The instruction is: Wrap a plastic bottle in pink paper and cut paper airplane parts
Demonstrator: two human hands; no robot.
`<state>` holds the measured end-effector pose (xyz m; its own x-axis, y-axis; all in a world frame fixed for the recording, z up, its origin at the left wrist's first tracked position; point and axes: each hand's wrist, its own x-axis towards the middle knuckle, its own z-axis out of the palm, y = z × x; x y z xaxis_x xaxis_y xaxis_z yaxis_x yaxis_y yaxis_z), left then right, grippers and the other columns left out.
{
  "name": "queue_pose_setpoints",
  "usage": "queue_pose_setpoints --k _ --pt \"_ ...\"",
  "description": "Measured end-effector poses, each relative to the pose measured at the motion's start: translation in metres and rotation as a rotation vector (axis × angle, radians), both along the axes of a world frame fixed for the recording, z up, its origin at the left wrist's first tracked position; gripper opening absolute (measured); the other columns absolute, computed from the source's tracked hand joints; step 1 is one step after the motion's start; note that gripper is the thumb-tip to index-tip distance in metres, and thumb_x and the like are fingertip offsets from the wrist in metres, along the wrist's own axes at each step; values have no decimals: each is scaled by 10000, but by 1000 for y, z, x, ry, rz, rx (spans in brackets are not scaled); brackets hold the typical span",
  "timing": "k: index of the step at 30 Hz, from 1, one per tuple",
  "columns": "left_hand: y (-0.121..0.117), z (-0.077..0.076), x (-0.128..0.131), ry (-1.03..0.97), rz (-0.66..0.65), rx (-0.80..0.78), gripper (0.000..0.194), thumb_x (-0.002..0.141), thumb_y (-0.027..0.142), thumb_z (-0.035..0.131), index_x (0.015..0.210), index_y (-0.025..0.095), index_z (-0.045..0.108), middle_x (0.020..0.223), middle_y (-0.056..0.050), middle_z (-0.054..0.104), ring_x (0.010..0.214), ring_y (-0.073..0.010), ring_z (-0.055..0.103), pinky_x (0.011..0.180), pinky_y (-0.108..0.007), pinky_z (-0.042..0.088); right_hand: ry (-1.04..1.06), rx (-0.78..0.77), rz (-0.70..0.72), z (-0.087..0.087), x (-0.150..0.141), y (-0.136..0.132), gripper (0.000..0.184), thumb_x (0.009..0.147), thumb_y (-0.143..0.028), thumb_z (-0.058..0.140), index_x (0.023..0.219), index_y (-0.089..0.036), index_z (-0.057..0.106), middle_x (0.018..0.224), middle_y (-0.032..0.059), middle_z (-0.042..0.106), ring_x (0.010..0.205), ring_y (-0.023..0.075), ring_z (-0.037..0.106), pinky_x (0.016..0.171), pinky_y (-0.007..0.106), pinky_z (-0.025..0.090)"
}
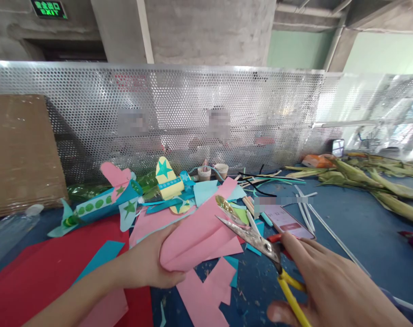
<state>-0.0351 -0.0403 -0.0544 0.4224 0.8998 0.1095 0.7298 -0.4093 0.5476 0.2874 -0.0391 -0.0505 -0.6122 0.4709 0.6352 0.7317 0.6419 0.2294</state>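
My left hand (148, 263) is closed around a folded pink paper sheet (203, 231), holding it up above the blue table (346, 227). My right hand (322, 286) grips scissors (257, 240) with yellow and red handles; the blades are open and point left, touching the pink paper's right edge. Pink offcuts (206, 295) lie under the paper.
Paper rockets in blue, pink and yellow (125, 195) lie behind the hands. A red sheet (39, 277) covers the left. A phone (288, 222), straws and corn husks (373, 181) lie to the right. A cardboard panel (19, 150) leans on a perforated metal screen (206, 109).
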Motion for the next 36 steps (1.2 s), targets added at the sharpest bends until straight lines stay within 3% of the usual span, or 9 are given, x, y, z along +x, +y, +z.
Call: queue_pose_setpoints --k 4,13,19,21,24,27,29,31,36 --pt "1 2 3 -22 18 0 953 669 310 690 1518 259 261 1462 -89 503 1272 -359 523 1068 -468 423 -13 -1 -17 -3 2 1 604 935 -697 259 967 -149 511 687 110 731 526 230 719 416 287 548" --pt "0 1 4 -1 17 -2 923 676 303 683 1507 276 282 1461 -67 507 1253 -345 544 1058 -455 437 -15 -26 -13 -11 5 4 491 973 -633 260 913 -198 480 579 19 678 452 180 675 403 242 490" --pt "2 0 2 24 41 -15 921 685 284 671 1512 280 266 1518 -60 437 1311 -346 489 1084 -450 412 35 -38 0 -15 6 8 521 958 -677 257 845 -226 491 512 -10 649 392 182 642 358 262 426" --pt "2 1 2 27 73 -43 907 684 289 671 1505 261 287 1477 -78 487 1281 -355 518 1048 -455 448 69 -127 14 -16 3 10 517 951 -681 283 801 -233 494 493 -9 644 374 189 632 344 270 409" --pt "3 2 0 31 119 -77 872 700 302 651 1497 237 303 1402 -98 561 1205 -357 581 991 -468 493 119 -437 7 -19 1 14 484 956 -640 331 771 -233 517 512 -7 637 398 182 618 361 260 399" --pt "7 -1 -5 36 121 -2 886 698 298 671 1498 225 297 1456 -109 504 1298 -363 496 1091 -495 391 229 -695 1 -19 -1 23 508 987 -585 263 727 -232 522 548 -1 611 474 176 609 426 258 403" --pt "9 -6 -9 26 130 74 874 719 292 678 1499 234 289 1464 -109 489 1348 -360 435 1132 -507 326 267 -760 -17 -17 -4 31 502 992 -557 258 710 -233 517 528 -7 586 468 174 593 440 264 389" --pt "12 -12 -13 0 180 131 866 758 303 667 1513 248 247 1448 -114 498 1343 -358 440 1121 -510 342 189 -781 -86 -15 -8 38 436 980 -526 339 717 -232 525 540 -3 605 482 184 615 455 266 389" --pt "12 -20 -16 -51 292 251 945 770 358 667 1542 252 131 1436 -133 497 1299 -368 483 1056 -490 427 -14 -750 -197 -24 -29 52 212 906 -347 564 888 -141 609 763 125 734 683 294 725 541 310 459"
